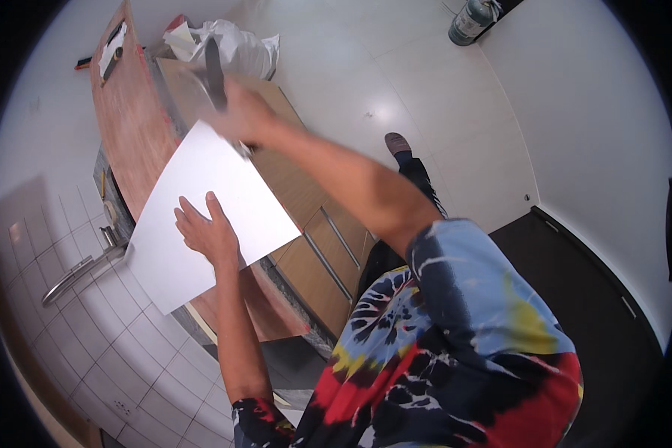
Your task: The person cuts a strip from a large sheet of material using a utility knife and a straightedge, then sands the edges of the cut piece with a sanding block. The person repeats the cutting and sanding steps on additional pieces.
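Reddish countertop (131, 127) carries the white sheet (201, 216): your left hand (205, 233) lies flat on it, your right hand (240, 112) grips scissors (215, 75) at its top edge; cutting looks underway, so steady the sheet.

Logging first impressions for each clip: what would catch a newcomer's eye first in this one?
The large white sheet at centre left, lying over the reddish countertop, stands out first. The left hand presses flat on it, while the right hand at its top corner closes its grip on a blurred dark tool. The bright tie-dye shirt fills the lower right.
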`<action>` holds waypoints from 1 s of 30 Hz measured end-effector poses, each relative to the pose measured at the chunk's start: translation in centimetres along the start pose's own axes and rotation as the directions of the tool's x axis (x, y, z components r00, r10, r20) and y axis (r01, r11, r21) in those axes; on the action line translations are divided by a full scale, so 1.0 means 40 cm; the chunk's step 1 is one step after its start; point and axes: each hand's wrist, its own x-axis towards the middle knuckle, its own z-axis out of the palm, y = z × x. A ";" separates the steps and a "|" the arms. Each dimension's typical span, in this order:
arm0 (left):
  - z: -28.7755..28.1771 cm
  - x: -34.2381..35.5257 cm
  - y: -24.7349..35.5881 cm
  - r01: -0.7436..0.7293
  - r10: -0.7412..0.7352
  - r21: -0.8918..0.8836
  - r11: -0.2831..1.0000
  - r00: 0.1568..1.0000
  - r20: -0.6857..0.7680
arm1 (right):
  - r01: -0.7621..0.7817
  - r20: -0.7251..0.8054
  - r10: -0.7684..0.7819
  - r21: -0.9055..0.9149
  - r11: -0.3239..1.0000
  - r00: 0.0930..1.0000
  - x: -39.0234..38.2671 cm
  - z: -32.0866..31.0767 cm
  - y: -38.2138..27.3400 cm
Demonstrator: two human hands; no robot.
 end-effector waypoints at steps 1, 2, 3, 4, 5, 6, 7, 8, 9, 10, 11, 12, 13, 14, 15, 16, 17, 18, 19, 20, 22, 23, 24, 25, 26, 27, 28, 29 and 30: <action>0.003 0.001 0.005 -0.002 0.002 0.000 1.000 1.000 0.009 | -0.033 -0.009 0.032 -0.024 0.999 0.999 0.024 -0.008 -0.005; 0.000 0.001 0.007 0.007 -0.007 0.000 1.000 1.000 0.012 | -0.060 -0.006 0.060 -0.047 0.997 0.998 0.043 -0.010 -0.025; -0.002 -0.002 0.008 0.010 -0.009 -0.002 1.000 1.000 0.014 | -0.086 -0.010 0.086 -0.071 0.994 0.996 0.048 -0.013 -0.038; -0.005 0.000 0.016 0.013 -0.013 0.007 1.000 1.000 0.020 | -0.018 -0.028 0.017 -0.026 1.000 0.999 0.030 -0.013 -0.024; -0.008 -0.002 0.018 0.030 -0.030 0.016 0.999 0.999 0.020 | -0.062 0.009 0.062 -0.043 0.997 0.998 -0.009 -0.009 -0.024; -0.009 -0.006 0.019 0.046 -0.047 0.023 0.999 0.999 0.022 | -0.106 0.045 0.109 -0.064 0.992 0.993 -0.068 -0.014 -0.033; -0.005 -0.008 0.012 0.050 -0.050 0.020 0.999 0.998 0.028 | -0.143 0.086 0.149 -0.069 0.987 0.985 -0.137 -0.024 -0.042; -0.007 -0.011 0.000 0.056 -0.057 0.021 0.998 0.998 0.032 | -0.181 0.131 0.189 -0.071 0.981 0.973 -0.218 -0.034 -0.055; -0.011 -0.009 -0.003 0.055 -0.056 0.017 0.998 0.998 0.031 | -0.158 0.107 0.162 -0.043 0.987 0.981 -0.304 -0.045 -0.062; -0.014 -0.009 0.000 0.065 -0.066 0.019 0.998 0.997 0.034 | -0.132 0.074 0.133 -0.016 0.991 0.988 -0.392 -0.058 -0.056; -0.014 -0.011 0.004 0.081 -0.081 0.016 0.997 0.996 0.031 | -0.110 0.090 0.110 -0.011 0.994 0.990 -0.482 -0.069 -0.035; -0.016 -0.011 0.010 0.094 -0.094 0.017 0.995 0.995 0.025 | -0.087 0.105 0.086 0.000 0.996 0.991 -0.546 -0.081 -0.022; -0.017 -0.011 0.005 0.080 -0.080 0.019 0.997 0.996 0.030 | -0.124 0.128 0.120 0.030 0.992 0.985 -0.581 -0.093 -0.034; -0.012 -0.007 0.003 0.070 -0.070 0.015 0.997 0.997 0.028 | -0.154 0.156 0.144 0.057 0.986 0.977 -0.596 -0.108 -0.050; -0.009 -0.003 -0.001 0.063 -0.064 0.013 0.998 0.998 0.026 | -0.185 0.189 0.167 0.082 0.979 0.968 -0.597 -0.113 -0.058; -0.007 -0.008 -0.004 0.064 -0.065 0.031 0.997 0.998 0.017 | -0.059 0.117 0.051 0.066 0.996 0.992 -0.562 -0.094 -0.039; -0.002 -0.007 -0.007 0.061 -0.062 0.046 0.997 0.998 0.010 | -0.025 0.063 0.020 0.088 0.996 0.998 -0.500 -0.071 -0.024; 0.000 0.000 -0.008 0.057 -0.057 0.063 0.996 0.998 0.001 | 0.012 0.007 -0.013 0.110 0.994 1.000 -0.418 -0.048 -0.010; -0.006 -0.001 -0.010 0.059 -0.059 0.055 0.997 0.998 0.004 | -0.002 0.013 0.001 0.096 0.995 1.000 -0.328 -0.031 -0.010; -0.007 -0.007 -0.015 0.065 -0.065 0.049 0.997 0.998 0.011 | -0.019 0.024 0.017 0.081 0.997 1.000 -0.234 -0.015 -0.013; -0.002 -0.003 -0.004 0.034 -0.035 0.027 0.999 0.999 0.019 | -0.010 -0.029 0.011 0.032 0.999 1.000 -0.062 -0.005 -0.014; 0.003 0.002 0.003 0.017 -0.017 0.015 1.000 1.000 0.015 | -0.007 -0.046 0.007 0.000 1.000 0.999 0.001 -0.003 -0.004; 0.006 0.004 0.005 0.005 -0.005 0.003 1.000 1.000 0.011 | -0.002 -0.043 0.002 0.002 1.000 0.999 0.031 -0.004 0.002; 0.005 0.002 0.003 0.013 -0.013 0.005 1.000 1.000 0.011 | 0.009 -0.031 -0.009 0.002 1.000 0.999 0.052 -0.002 -0.004; 0.004 0.001 0.006 0.016 -0.016 0.005 1.000 1.000 0.012 | 0.021 -0.024 -0.021 0.001 1.000 0.999 0.058 -0.004 -0.008; 0.004 0.001 0.011 0.012 -0.012 0.004 1.000 1.000 0.013 | -0.030 -0.006 0.030 0.015 0.999 1.000 0.035 -0.014 -0.001; -0.003 0.000 0.008 0.026 -0.026 0.013 1.000 1.000 0.018 | -0.081 0.025 0.080 0.030 0.996 0.996 -0.021 -0.022 -0.012; -0.006 0.000 0.010 0.034 -0.034 0.016 0.999 0.999 0.022 | -0.129 0.051 0.127 0.039 0.991 0.991 -0.082 -0.038 -0.025; -0.004 -0.002 0.010 0.047 -0.047 0.018 0.999 0.999 0.027 | -0.104 0.049 0.101 0.058 0.993 0.994 -0.158 -0.043 -0.014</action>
